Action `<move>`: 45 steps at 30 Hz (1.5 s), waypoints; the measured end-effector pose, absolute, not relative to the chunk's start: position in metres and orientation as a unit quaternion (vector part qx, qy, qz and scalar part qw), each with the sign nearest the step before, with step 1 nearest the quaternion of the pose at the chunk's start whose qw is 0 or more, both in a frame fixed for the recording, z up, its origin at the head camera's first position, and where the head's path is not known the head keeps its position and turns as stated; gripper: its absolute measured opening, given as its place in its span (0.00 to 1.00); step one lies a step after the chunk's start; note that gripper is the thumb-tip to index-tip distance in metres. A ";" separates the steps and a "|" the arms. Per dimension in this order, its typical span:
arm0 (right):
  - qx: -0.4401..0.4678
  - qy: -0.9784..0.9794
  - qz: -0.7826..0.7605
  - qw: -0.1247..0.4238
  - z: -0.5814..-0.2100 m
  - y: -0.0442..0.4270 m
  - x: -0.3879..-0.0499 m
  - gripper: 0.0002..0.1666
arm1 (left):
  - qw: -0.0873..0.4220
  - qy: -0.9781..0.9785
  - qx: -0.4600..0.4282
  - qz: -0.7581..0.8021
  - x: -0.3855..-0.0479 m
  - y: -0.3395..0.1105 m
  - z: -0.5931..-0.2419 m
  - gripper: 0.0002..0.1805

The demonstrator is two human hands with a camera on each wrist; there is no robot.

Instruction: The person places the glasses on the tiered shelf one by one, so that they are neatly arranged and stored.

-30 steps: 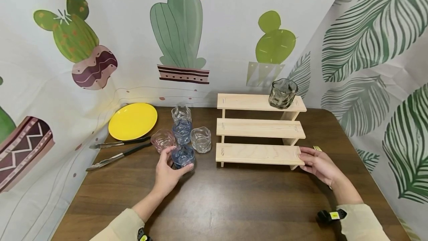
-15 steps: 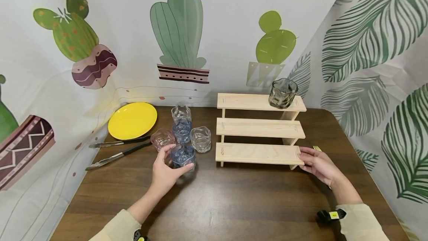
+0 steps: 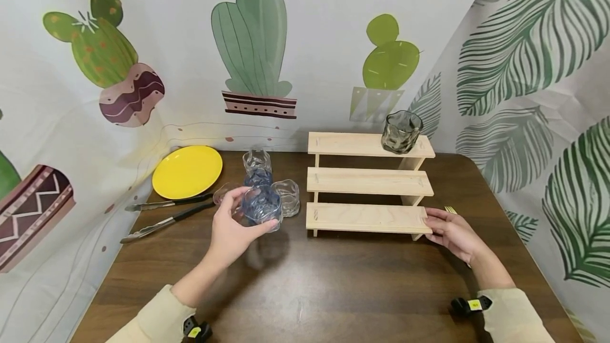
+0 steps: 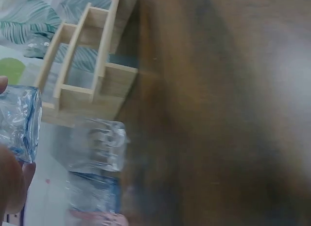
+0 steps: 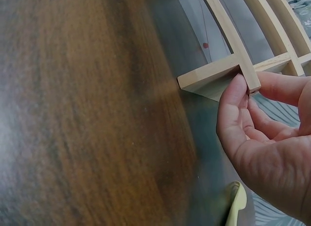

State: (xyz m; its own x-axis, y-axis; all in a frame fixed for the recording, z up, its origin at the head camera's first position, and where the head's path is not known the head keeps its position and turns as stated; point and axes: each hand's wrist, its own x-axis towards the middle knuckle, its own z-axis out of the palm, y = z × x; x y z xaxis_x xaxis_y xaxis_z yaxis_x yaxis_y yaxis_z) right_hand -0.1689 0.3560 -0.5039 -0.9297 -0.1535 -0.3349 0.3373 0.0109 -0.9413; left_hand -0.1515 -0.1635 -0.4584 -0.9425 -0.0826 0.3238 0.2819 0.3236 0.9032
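My left hand [image 3: 233, 234] grips a blue glass [image 3: 263, 206], lifted off the table. In the left wrist view this glass [image 4: 19, 121] is at the left edge, with fingertips around it. Behind it stand a second blue glass [image 3: 258, 176], mostly covered, and two clear glasses [image 3: 288, 198]. A pink glass [image 3: 221, 193] is partly hidden by my fingers. With my right hand [image 3: 450, 234] I hold the right end of the lowest board of a three-step wooden shelf [image 3: 367, 218]; thumb and fingers pinch the board in the right wrist view. A smoky grey glass [image 3: 402, 132] stands on the top step.
A yellow plate [image 3: 187, 172] lies at the back left of the brown table [image 3: 305, 290]. In front of it are metal tongs [image 3: 162, 226] with black handles. Gold cutlery [image 3: 450, 209] lies beside my right hand, partly hidden. A printed cloth hangs behind.
The blue glass in my left hand has risen from the table and now covers part of the glasses behind it. My right hand stays on the shelf.
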 end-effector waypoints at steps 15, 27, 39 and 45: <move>0.069 0.697 -0.691 0.178 -0.506 0.356 -0.169 0.43 | 0.138 -0.800 -0.120 -0.571 -0.190 -0.127 -0.419 0.47; 0.072 0.688 -0.701 0.172 -0.507 0.357 -0.168 0.42 | 0.125 -0.773 -0.174 -0.597 -0.230 -0.065 -0.400 0.45; 0.072 0.685 -0.705 0.170 -0.506 0.356 -0.167 0.43 | 0.115 -0.782 -0.173 -0.588 -0.270 -0.016 -0.376 0.46; 0.071 0.686 -0.704 0.169 -0.506 0.356 -0.167 0.42 | 0.116 -0.806 -0.141 -0.563 -0.287 -0.003 -0.374 0.46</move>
